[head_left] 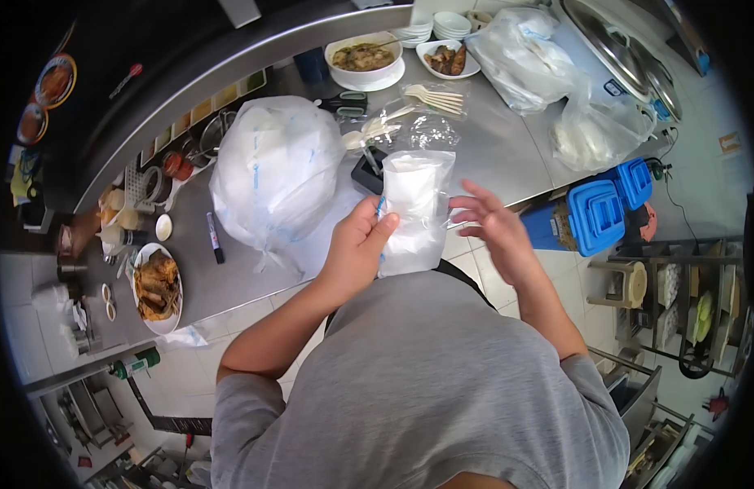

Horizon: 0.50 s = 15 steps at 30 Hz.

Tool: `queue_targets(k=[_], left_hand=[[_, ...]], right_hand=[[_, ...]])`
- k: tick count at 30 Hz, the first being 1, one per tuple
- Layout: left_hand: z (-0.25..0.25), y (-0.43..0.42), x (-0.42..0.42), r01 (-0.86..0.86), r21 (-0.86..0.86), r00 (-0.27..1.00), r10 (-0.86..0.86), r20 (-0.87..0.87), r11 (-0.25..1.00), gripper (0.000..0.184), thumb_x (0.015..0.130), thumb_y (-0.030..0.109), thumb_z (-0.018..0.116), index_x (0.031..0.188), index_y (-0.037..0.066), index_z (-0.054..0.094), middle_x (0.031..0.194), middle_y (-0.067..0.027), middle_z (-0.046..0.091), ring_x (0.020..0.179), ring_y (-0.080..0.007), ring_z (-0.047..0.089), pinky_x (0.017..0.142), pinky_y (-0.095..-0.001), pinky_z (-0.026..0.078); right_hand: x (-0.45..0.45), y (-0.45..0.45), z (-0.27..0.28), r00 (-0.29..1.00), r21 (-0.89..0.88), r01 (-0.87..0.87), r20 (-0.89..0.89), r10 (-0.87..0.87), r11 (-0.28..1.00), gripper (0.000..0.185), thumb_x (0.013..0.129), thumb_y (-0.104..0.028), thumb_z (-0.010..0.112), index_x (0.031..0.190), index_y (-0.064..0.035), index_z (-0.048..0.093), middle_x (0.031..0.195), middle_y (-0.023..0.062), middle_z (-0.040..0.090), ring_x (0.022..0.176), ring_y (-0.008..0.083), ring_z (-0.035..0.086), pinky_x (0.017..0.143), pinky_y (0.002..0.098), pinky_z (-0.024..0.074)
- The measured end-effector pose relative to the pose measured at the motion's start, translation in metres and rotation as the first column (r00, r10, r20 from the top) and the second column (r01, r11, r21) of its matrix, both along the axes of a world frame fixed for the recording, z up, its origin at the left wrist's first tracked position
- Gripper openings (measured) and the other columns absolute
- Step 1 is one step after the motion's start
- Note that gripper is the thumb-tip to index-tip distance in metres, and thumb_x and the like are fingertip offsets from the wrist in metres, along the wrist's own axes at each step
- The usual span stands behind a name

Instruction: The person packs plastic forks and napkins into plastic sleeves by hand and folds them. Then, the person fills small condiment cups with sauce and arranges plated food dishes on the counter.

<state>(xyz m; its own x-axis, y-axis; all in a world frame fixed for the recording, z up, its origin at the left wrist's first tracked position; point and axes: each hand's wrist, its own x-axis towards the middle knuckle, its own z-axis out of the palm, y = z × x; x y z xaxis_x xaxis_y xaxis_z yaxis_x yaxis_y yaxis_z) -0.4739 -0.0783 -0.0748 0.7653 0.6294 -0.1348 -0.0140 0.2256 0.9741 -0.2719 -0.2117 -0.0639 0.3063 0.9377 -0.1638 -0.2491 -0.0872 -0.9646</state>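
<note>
My left hand (367, 236) is closed on a clear plastic bag (415, 213) with something white and folded inside, thumb on its front. This bag hangs upright between my body and the counter edge. To its right, my right hand (495, 228) is held up with fingers apart and somewhat blurred; whether a fingertip touches the bag's edge I cannot tell. Left of my left hand sits a large knotted white plastic bag (275, 175), its contents hidden. Behind the small bag are a black holder (367, 173) and plastic-wrapped wooden cutlery (434, 98).
A steel counter (194, 285) runs across in front of me. On it stand a plate of fried food (157, 287), a marker (214, 236), a soup bowl (363, 61) and stuffed plastic bags (524, 57). Blue lidded bins (595, 216) stand on the floor at right.
</note>
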Motion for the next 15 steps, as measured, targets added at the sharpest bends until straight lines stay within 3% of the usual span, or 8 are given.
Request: queue_targets(k=[1, 4, 5, 6, 8, 12, 13, 15], left_hand=[[0.000, -0.003, 0.006, 0.017, 0.010, 0.999, -0.017, -0.030, 1.000, 0.025, 0.098, 0.016, 0.049, 0.116, -0.001, 0.049, 0.098, -0.0058, 0.064, 0.086, -0.0068, 0.057, 0.075, -0.0231, 0.045], [-0.001, -0.011, 0.018, 0.041, 0.035, 0.992, -0.036, -0.125, 0.999, 0.027, 0.098, 0.016, 0.049, 0.118, -0.002, 0.047, 0.100, -0.0064, 0.063, 0.088, -0.0079, 0.058, 0.078, -0.0234, 0.045], [-0.001, -0.012, 0.020, 0.038, 0.040, 0.987, -0.031, -0.159, 0.998, 0.028, 0.097, 0.017, 0.049, 0.118, -0.002, 0.047, 0.102, -0.0068, 0.063, 0.089, -0.0082, 0.058, 0.079, -0.0236, 0.046], [0.000, -0.011, 0.024, 0.033, 0.050, 0.982, -0.023, -0.189, 0.998, 0.028, 0.097, 0.017, 0.050, 0.118, -0.001, 0.048, 0.103, -0.0072, 0.063, 0.091, -0.0085, 0.058, 0.080, -0.0239, 0.046], [0.002, -0.017, 0.035, -0.059, -0.154, 0.997, 0.051, -0.060, 0.986, 0.024, 0.097, 0.016, 0.049, 0.114, -0.001, 0.051, 0.096, -0.0048, 0.062, 0.084, -0.0069, 0.057, 0.072, -0.0225, 0.046], [-0.002, -0.027, 0.069, -0.092, -0.456, 0.987, 0.143, 0.079, 0.885, 0.024, 0.098, 0.016, 0.048, 0.115, -0.001, 0.051, 0.101, -0.0061, 0.062, 0.088, -0.0103, 0.060, 0.075, -0.0246, 0.049], [-0.006, -0.028, 0.079, -0.081, -0.443, 0.986, 0.136, 0.094, 0.893, 0.026, 0.099, 0.018, 0.046, 0.117, 0.001, 0.050, 0.103, -0.0069, 0.062, 0.090, -0.0123, 0.061, 0.079, -0.0277, 0.051], [-0.013, -0.031, 0.100, -0.113, -0.433, 0.987, 0.152, 0.057, 0.894, 0.028, 0.099, 0.020, 0.044, 0.119, 0.001, 0.050, 0.104, -0.0091, 0.062, 0.092, -0.0146, 0.062, 0.080, -0.0293, 0.051]], right_hand=[[-0.008, 0.006, 0.005, 1.000, 0.056, -0.029, 0.012, 0.028, 0.998, 0.073, 0.081, -0.038, 0.069, 0.135, -0.0007, 0.038, 0.112, 0.0092, 0.061, 0.101, 0.0151, 0.055, 0.087, 0.0298, 0.0430], [-0.016, 0.023, 0.020, 0.997, -0.071, -0.062, 0.038, 0.065, 0.996, 0.061, 0.077, -0.025, 0.077, 0.125, 0.0010, 0.050, 0.103, 0.0073, 0.064, 0.089, 0.0111, 0.058, 0.078, 0.0264, 0.0461], [-0.009, 0.026, 0.017, 0.991, -0.211, -0.003, 0.131, 0.031, 0.977, 0.031, 0.075, -0.008, 0.076, 0.102, 0.0017, 0.063, 0.087, 0.0043, 0.066, 0.074, 0.0075, 0.058, 0.066, 0.0226, 0.0467], [-0.001, 0.027, 0.013, 0.994, -0.180, -0.018, 0.103, 0.037, 0.984, 0.022, 0.077, -0.006, 0.074, 0.095, 0.0014, 0.064, 0.082, 0.0035, 0.065, 0.071, 0.0071, 0.057, 0.064, 0.0221, 0.0462], [0.016, 0.025, 0.011, 0.997, -0.116, -0.044, 0.057, 0.051, 0.992, 0.007, 0.079, -0.003, 0.071, 0.081, 0.0007, 0.066, 0.073, 0.0018, 0.064, 0.065, 0.0062, 0.056, 0.060, 0.0211, 0.0451], [0.052, 0.027, 0.004, 0.995, -0.137, -0.101, -0.026, 0.098, 0.985, 0.004, 0.082, -0.003, 0.068, 0.081, 0.0006, 0.066, 0.073, 0.0009, 0.063, 0.066, 0.0064, 0.054, 0.061, 0.0214, 0.0451], [0.066, 0.028, 0.003, 0.992, -0.165, -0.128, -0.025, 0.126, 0.978, 0.002, 0.081, 0.001, 0.067, 0.082, -0.0003, 0.068, 0.077, 0.0003, 0.065, 0.071, 0.0065, 0.058, 0.066, 0.0223, 0.0474], [0.099, 0.030, 0.010, 0.978, -0.143, -0.093, 0.173, 0.117, 0.985, 0.003, 0.082, 0.001, 0.067, 0.084, 0.0000, 0.068, 0.080, 0.0008, 0.066, 0.073, 0.0070, 0.058, 0.067, 0.0230, 0.0474]])
